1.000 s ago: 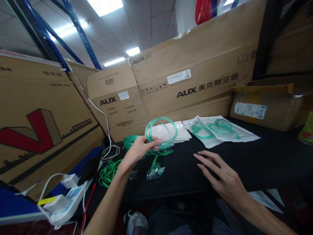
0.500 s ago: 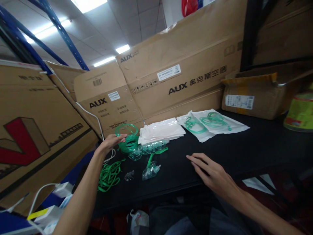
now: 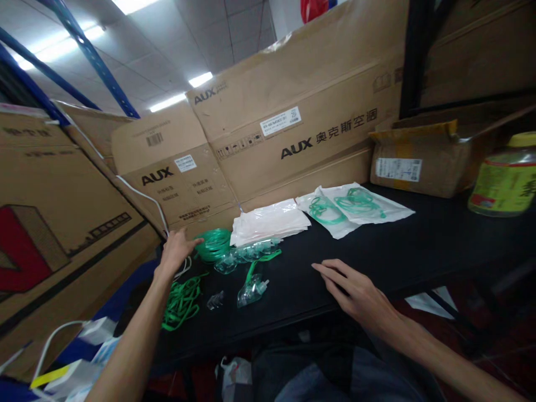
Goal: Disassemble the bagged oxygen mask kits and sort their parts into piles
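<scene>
My left hand (image 3: 175,252) reaches to the far left of the black table (image 3: 419,245), its fingertips touching a pile of coiled green tubing (image 3: 214,244); the fingers look loosely apart around the coil's edge. Clear plastic masks (image 3: 247,254) lie in a row beside the pile, and one mask on a green strap (image 3: 250,290) lies nearer me. Loose green straps (image 3: 182,298) lie below my left wrist. My right hand (image 3: 354,290) rests flat on the table with fingers spread, holding nothing.
A stack of empty clear bags (image 3: 270,220) and two bagged green tubing sets (image 3: 352,204) lie at the back. Large AUX cartons (image 3: 293,123) wall the table. A smaller carton (image 3: 419,159) and a yellow-green jar (image 3: 505,178) stand at the right. Cables and a power strip (image 3: 84,363) lie lower left.
My left hand carried the coiled green tubing from the table's middle to the left and set it on the pile. My right hand stayed flat. The view swung right.
</scene>
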Motion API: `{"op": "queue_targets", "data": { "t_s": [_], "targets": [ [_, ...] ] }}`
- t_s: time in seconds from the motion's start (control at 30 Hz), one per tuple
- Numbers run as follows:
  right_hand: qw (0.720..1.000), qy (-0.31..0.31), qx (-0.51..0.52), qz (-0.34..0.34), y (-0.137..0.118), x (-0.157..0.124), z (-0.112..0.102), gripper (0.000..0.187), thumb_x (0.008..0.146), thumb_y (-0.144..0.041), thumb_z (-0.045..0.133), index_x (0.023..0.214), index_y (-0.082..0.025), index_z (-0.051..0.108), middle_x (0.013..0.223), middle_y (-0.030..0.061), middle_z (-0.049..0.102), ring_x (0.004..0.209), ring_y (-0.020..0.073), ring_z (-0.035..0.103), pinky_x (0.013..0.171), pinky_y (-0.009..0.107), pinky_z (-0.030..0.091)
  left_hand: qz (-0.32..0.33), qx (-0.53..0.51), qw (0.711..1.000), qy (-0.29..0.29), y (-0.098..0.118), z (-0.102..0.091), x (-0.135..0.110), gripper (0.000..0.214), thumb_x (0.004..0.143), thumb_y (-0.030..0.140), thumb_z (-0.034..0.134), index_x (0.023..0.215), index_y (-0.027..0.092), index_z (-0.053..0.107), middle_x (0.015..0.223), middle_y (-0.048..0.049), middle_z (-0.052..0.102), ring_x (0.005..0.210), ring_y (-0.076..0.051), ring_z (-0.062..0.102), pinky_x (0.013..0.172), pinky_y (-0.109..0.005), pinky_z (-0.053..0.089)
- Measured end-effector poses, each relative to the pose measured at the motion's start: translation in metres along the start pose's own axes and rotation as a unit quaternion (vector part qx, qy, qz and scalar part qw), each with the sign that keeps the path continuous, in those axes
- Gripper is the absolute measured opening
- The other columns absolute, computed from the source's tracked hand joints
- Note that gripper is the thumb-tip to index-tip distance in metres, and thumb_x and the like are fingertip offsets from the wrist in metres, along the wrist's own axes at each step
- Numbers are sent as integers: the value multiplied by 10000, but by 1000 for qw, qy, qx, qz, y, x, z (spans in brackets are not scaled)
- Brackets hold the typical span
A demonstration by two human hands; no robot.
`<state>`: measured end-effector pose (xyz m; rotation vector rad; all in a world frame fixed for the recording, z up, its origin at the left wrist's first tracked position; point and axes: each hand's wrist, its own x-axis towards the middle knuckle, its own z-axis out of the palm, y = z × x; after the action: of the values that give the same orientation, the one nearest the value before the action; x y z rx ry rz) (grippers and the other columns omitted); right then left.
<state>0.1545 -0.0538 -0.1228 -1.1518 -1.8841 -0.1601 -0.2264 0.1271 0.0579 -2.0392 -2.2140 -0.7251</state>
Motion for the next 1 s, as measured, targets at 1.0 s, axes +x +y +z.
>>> {"op": "queue_targets", "data": {
  "t_s": [1.0],
  "targets": [
    [810,-71,532,237,-43,62,52,525,822,-350,770,1307,-202,633,1183,78,741,1108,236,705,989,383,564,154,-465,855,-171,85,91,-153,461,890,395,685,1322,237,652,1220,-82,653,693,-116,604,608,-242,519]
  ]
}}
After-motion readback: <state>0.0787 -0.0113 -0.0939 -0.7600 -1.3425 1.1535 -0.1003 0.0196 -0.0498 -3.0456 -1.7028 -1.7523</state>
